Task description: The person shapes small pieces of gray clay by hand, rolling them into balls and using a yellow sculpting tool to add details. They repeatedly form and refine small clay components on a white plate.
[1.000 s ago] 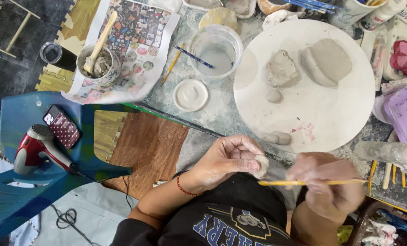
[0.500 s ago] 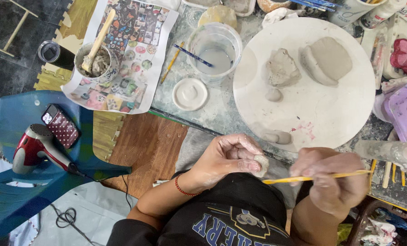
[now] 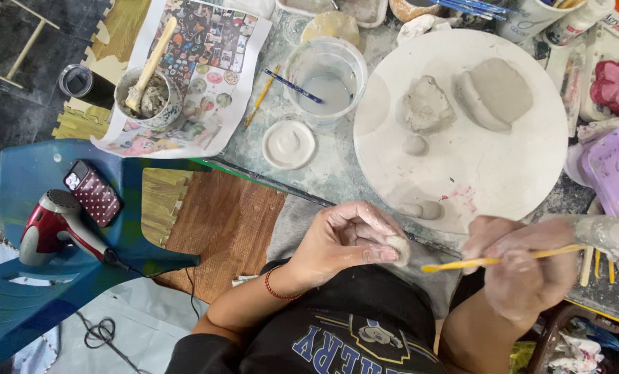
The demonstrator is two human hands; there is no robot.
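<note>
1. The small clay piece (image 3: pixel 398 249) sits pinched at the fingertips of the left hand (image 3: pixel 344 242), held in the air over the person's lap, just below the near rim of the round white board (image 3: pixel 476 173)
2. The left hand is curled narrow around that piece, thumb and fingers closed on it
3. The right hand (image 3: pixel 524 266), just below the board's lower right rim, is closed around a yellow brush (image 3: pixel 493 260) whose tip points at the clay piece without quite touching it
4. On the board lie a rough clay lump (image 3: pixel 426 105), a folded clay slab (image 3: pixel 495 93) and a small clay ball (image 3: pixel 415 145); two more clay bits (image 3: pixel 424 209) rest at its near edge
5. Left of the board on the counter (image 3: pixel 323 176) stand a clear water tub (image 3: pixel 325 75) with a blue brush in it and a small white lid (image 3: pixel 289 144)
6. Further left of the board, a bowl with a wooden stick (image 3: pixel 147 97) sits on a printed sheet
7. Judged risk: the piece looks soft, so a tight pinch could dent it, and a hard push of the brush could knock it out of the fingertips into the lap
</note>
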